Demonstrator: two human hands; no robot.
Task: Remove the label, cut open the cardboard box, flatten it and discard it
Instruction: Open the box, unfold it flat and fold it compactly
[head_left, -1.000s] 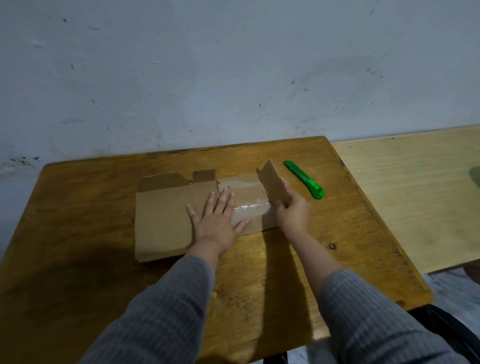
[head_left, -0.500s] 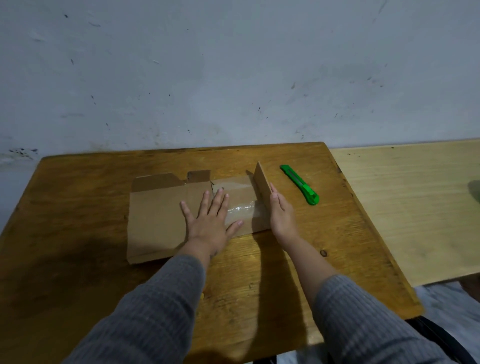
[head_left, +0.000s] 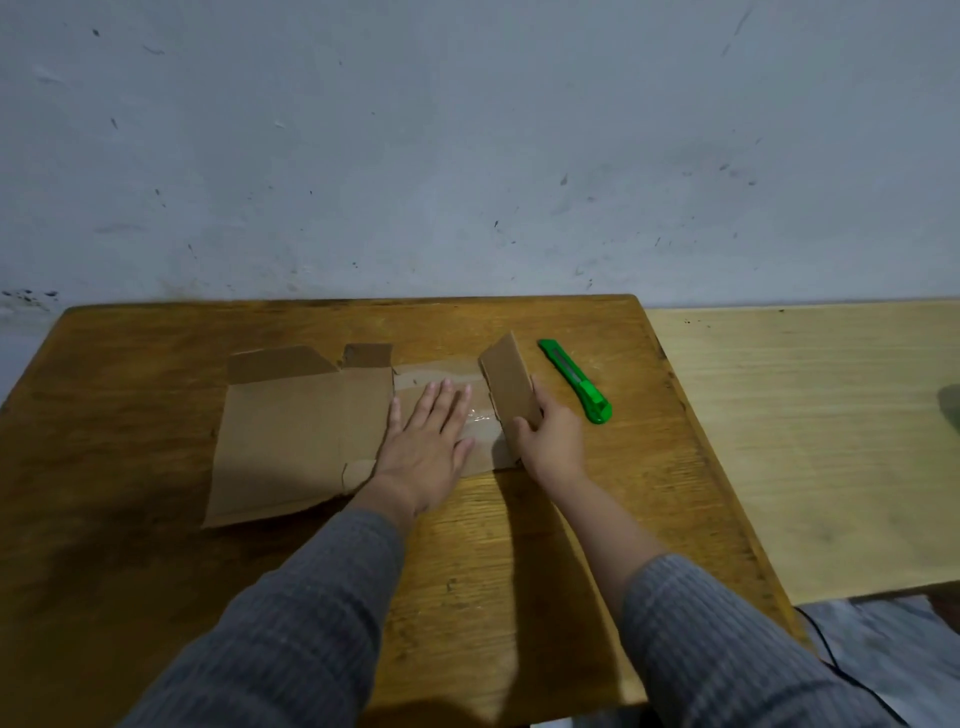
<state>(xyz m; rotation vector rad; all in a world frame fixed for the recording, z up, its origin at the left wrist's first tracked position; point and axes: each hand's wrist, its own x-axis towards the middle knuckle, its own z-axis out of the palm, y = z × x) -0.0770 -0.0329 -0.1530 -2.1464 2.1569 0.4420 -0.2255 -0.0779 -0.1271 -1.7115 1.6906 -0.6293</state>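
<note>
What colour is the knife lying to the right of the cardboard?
Bright green; the knife shows clearly in the head view.

You have a brown wooden table (head_left: 156, 415) set against a scuffed grey wall (head_left: 467, 156). Touching its right edge is a paler wooden bench (head_left: 805, 441). Past the table's near right corner, a thin black cable (head_left: 852, 680) runs over a grey floor (head_left: 893, 639).
</note>
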